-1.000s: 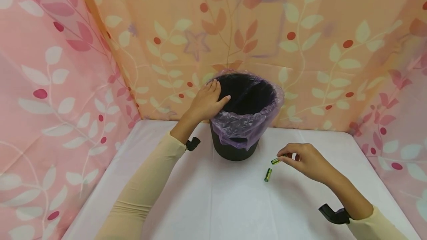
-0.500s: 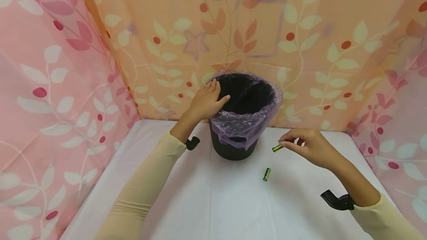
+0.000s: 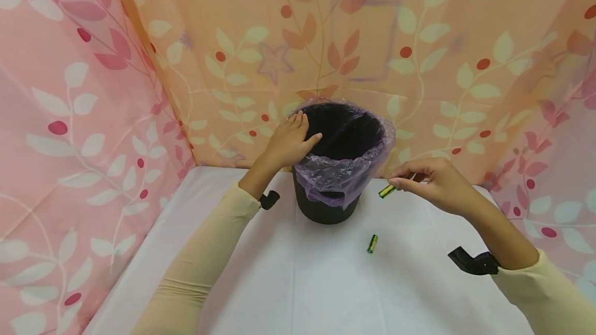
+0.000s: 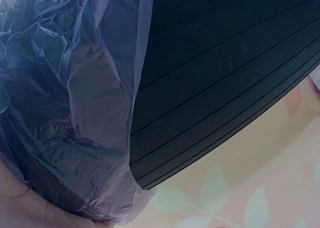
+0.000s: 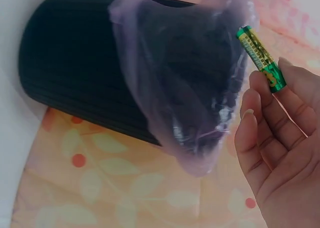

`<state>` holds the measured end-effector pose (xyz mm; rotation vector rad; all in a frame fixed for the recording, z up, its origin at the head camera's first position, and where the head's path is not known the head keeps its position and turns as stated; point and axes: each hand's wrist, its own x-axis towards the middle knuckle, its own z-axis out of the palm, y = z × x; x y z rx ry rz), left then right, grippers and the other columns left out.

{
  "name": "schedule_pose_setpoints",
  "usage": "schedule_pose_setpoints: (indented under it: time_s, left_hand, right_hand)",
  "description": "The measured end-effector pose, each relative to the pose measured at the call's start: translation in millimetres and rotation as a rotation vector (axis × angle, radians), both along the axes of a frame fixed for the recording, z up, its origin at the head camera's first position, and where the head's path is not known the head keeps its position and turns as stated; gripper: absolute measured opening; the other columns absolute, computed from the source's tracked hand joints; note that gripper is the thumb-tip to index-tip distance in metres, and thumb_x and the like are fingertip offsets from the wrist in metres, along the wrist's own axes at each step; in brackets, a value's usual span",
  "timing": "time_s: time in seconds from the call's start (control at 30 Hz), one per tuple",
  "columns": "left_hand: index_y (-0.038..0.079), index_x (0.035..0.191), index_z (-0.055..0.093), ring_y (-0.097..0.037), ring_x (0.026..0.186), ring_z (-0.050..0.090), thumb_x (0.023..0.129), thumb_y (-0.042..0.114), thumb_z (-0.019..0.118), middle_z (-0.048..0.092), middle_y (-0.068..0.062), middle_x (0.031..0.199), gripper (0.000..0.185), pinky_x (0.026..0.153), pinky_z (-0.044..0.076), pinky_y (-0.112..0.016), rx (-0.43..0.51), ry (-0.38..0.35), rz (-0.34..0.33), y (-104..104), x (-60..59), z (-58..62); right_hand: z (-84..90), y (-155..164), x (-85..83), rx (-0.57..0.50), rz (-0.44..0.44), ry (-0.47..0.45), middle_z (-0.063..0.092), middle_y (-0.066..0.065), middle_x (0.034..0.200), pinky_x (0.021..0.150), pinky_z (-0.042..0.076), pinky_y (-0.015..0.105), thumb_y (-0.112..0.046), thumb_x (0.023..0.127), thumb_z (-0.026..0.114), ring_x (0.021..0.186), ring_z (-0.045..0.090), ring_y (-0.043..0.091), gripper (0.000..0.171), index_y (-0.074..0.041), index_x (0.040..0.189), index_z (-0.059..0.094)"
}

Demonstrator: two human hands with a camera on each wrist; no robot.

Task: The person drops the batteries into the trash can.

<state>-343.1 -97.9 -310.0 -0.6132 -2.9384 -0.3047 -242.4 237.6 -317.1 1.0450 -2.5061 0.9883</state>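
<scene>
My right hand pinches a green and gold battery between thumb and fingers, to the right of a black waste bin. In the right wrist view the battery juts from the fingertips, overlapping the edge of the purple bin liner. The liner folds out over the bin's rim. On the rim's left side rests my left hand, its fingers laid along the edge and the thumb over the opening. A second green battery lies on the white cloth in front of the bin.
A white cloth covers the table. Behind the bin hangs an orange leaf-patterned curtain, and a pink one closes off the left side. Each wrist wears a black camera mount.
My right hand has raised the pinched battery from close to the table, moving it toward the height of the bin's liner. The left hand and the lying battery stay put.
</scene>
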Motion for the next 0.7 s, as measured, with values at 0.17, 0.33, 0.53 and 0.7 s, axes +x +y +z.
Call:
schedule_pose_setpoints:
  time_s: [0.17,0.33,0.53,0.7]
  left_hand:
    - [-0.003,0.160,0.017,-0.032,0.156,0.010,0.107,0.056,0.030,0.013,-0.018,0.168,0.080,0.126,0.004,-0.043,-0.001,-0.005,0.000,0,0.7,0.6]
    - [-0.003,0.160,0.016,-0.031,0.156,0.008,0.107,0.056,0.030,0.011,-0.018,0.168,0.080,0.126,0.001,-0.041,0.009,-0.011,-0.006,1,0.9,1.1]
    - [-0.003,0.160,0.017,-0.031,0.156,0.009,0.107,0.055,0.029,0.012,-0.018,0.168,0.080,0.126,0.005,-0.043,-0.005,-0.004,-0.001,1,0.5,2.3]
    - [-0.003,0.160,0.018,-0.032,0.156,0.009,0.107,0.056,0.030,0.012,-0.019,0.168,0.080,0.126,0.006,-0.044,-0.013,-0.008,0.001,0,0.5,1.5]
  right_hand:
    - [15.1,-2,-5.4,-0.024,0.029,-0.082,0.072,-0.007,0.082,0.063,0.054,0.022,-0.004,0.090,0.076,0.070,0.064,0.012,0.017,-0.017,0.099,0.080]
    - [28.1,-4,-12.9,-0.059,0.066,-0.125,0.073,-0.002,0.084,0.061,0.055,0.022,-0.001,0.090,0.075,0.068,0.065,0.013,0.016,-0.014,0.098,0.080]
    - [39.8,-9,-21.0,-0.047,-0.012,-0.148,0.073,-0.001,0.080,0.059,0.052,0.021,-0.008,0.091,0.076,0.067,0.066,0.013,0.009,-0.015,0.097,0.080]
    - [46.0,-13,-29.7,-0.040,-0.057,-0.184,0.071,0.001,0.078,0.059,0.049,0.023,-0.014,0.093,0.076,0.067,0.063,0.016,0.006,-0.014,0.097,0.080]
